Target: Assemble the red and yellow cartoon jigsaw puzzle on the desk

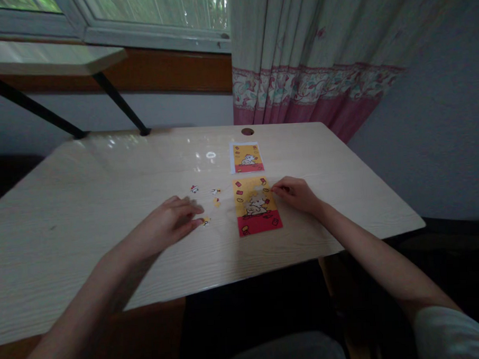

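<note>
A jigsaw puzzle (259,223) with a yellow top and red bottom lies flat on the table, showing a white cartoon animal; greyish gaps show in its upper and middle part. My right hand (298,193) is at its right edge, fingertips pinched together; whether a small piece is between them cannot be made out. To the left, my left hand (178,219) hovers low with thumb and fingers apart, the thumb at a loose yellow jigsaw piece (206,221). Other loose pieces lie near: a yellow piece (216,202), a white piece (215,191) and a red-and-white piece (194,189).
A reference picture card (247,158) of the same design lies just beyond the puzzle. The pale wooden table (148,278) has a round cable hole (247,131) at the back. A raised shelf (51,58) stands at back left; a curtain (299,87) hangs behind.
</note>
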Demonstrator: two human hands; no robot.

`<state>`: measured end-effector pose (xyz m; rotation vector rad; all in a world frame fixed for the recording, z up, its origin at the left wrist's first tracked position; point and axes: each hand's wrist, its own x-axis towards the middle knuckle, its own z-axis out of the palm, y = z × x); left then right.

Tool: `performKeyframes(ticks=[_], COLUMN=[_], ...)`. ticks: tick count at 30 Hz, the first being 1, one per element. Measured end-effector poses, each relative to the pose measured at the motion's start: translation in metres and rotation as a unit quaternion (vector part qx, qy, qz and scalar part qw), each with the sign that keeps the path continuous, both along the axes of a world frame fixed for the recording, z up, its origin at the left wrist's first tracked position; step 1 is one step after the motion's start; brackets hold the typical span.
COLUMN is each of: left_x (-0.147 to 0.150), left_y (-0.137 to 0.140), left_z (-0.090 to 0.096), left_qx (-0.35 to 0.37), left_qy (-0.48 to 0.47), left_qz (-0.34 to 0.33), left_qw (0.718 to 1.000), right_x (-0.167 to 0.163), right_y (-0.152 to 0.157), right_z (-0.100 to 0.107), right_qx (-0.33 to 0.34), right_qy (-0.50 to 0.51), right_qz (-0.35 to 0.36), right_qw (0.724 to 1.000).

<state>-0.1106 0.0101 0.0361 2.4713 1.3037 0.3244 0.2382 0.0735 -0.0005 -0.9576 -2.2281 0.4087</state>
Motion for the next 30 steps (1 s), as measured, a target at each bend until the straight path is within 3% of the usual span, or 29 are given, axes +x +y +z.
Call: performKeyframes(ticks=[25,30], left_x=[0.0081,0.0083], left_y=[0.0065,0.0081], left_z=[-0.0073,-0.0094], left_qx=[-0.073,-0.067], left_qy=[-0.051,-0.038], left_qz=[-0.057,-0.024], left_qw=[0.994,0.997], right_x=[-0.0015,-0.0016], right_y=[-0.0014,-0.0018], right_z=[0.0005,-0.0006], right_qx=[-0.003,-0.008], right_qy=[-0.016,-0.014], right_qz=[0.003,0.004], right_qw=[1.000,1.000])
